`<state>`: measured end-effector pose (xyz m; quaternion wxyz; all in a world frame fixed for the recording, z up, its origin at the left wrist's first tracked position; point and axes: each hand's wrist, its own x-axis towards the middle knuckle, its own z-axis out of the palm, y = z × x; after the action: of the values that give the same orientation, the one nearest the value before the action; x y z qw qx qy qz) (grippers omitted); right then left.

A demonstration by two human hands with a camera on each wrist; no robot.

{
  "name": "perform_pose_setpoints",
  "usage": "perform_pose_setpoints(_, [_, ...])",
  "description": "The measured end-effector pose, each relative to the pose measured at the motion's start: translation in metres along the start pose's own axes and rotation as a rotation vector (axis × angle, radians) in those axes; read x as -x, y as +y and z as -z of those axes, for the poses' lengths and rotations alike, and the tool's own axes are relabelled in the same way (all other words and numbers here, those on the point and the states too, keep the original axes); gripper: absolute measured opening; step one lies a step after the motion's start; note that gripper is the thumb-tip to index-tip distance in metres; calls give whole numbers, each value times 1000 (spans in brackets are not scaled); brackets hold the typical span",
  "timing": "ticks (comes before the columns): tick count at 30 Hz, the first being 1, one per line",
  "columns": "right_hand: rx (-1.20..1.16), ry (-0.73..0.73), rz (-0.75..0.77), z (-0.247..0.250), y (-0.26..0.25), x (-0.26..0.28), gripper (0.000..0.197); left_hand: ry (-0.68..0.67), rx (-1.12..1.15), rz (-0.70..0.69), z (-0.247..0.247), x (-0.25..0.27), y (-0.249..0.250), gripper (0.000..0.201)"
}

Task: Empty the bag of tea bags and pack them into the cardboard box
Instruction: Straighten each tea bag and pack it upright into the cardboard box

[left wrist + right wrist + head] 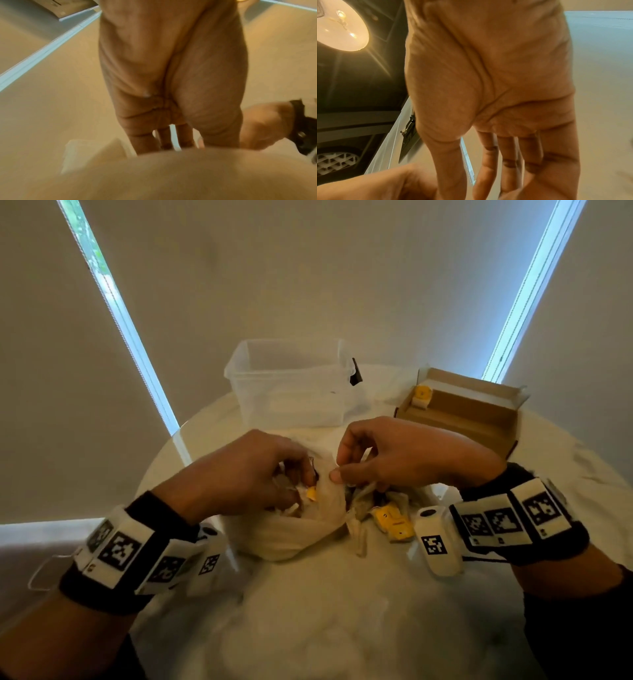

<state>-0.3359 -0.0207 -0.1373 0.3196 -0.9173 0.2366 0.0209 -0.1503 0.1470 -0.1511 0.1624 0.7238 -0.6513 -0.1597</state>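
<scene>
A cream cloth bag [284,529] lies open at the middle of the round white table [342,628]. My left hand [301,474] curls its fingers over the bag's left rim, fingertips inside the mouth, beside a yellow-tagged tea bag [311,494]. My right hand [337,472] pinches the right rim between thumb and forefinger. Loose tea bags [394,523] lie under my right wrist. The open cardboard box [479,419] at the back right holds one tea bag [422,396]. In the left wrist view the bag [171,175] hides the tips of my left hand [168,143].
A clear plastic bin [291,385] stands behind the bag, left of the box. The table's edge curves round at the left, near closed blinds [308,268]. A ceiling lamp [340,25] shows in the right wrist view.
</scene>
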Motion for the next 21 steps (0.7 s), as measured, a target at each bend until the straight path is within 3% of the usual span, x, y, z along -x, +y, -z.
perform_pose_setpoints(5, [-212, 219, 13, 31, 24, 18, 21, 148, 137, -41, 33, 9, 24, 16])
perform_pose_setpoints(9, [-506, 406, -38, 53, 41, 25, 22, 233, 253, -120, 44, -12, 64, 15])
perform_pose_setpoints(12, [-575, 521, -59, 60, 52, 27, 21, 196, 263, -146, 27, -43, 91, 15])
perform_pose_setpoints(15, [-583, 532, -60, 62, 62, 27, 19, -2, 84, -98, -10, -71, 98, 16])
perform_pose_setpoints(17, [-543, 489, -63, 63, 66, 27, 20, -64, 38, -60, -23, -78, 94, 25])
perform_pose_setpoints(21, [-470, 381, -34, 58, 79, 29, 22, 89, 54, -24, -6, -74, 88, 31])
